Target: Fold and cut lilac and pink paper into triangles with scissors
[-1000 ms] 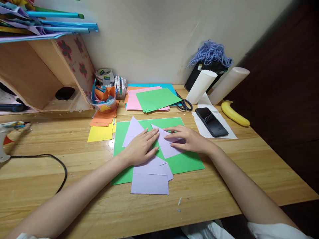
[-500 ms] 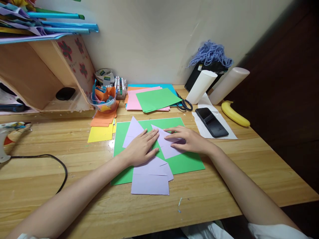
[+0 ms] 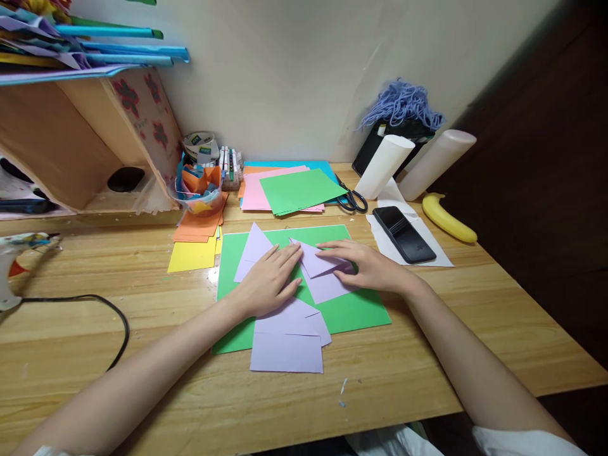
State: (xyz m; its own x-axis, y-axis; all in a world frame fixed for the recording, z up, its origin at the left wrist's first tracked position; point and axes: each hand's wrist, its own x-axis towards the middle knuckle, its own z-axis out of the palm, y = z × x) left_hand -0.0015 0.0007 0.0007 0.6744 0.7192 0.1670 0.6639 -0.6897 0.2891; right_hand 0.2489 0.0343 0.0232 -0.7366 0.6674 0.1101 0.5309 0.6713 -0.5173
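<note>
My left hand (image 3: 272, 278) lies flat, fingers stretched, over several lilac paper pieces on a green sheet (image 3: 363, 310). Its fingertips touch the left edge of a lilac folded paper (image 3: 327, 292). My right hand (image 3: 363, 266) grips that paper's raised upper flap, fingers on top and thumb below. From under the left hand, a pointed lilac piece (image 3: 254, 244) sticks out at the upper left. Two overlapping lilac pieces show below it, the front one a creased rectangle (image 3: 286, 353) reaching past the green sheet onto the table.
Behind lie stacked coloured sheets (image 3: 301, 190) and black scissors (image 3: 352, 201). To the right are a phone (image 3: 403, 234), a banana (image 3: 449, 218) and white rolls (image 3: 384, 166). At left stand a cup of scraps (image 3: 197, 190), orange and yellow papers (image 3: 192, 254) and a glue gun (image 3: 12, 272).
The lilac paper's upper flap has risen and folded toward me, between my right fingers and thumb. My right hand has shifted slightly right; my left hand stays nearly still.
</note>
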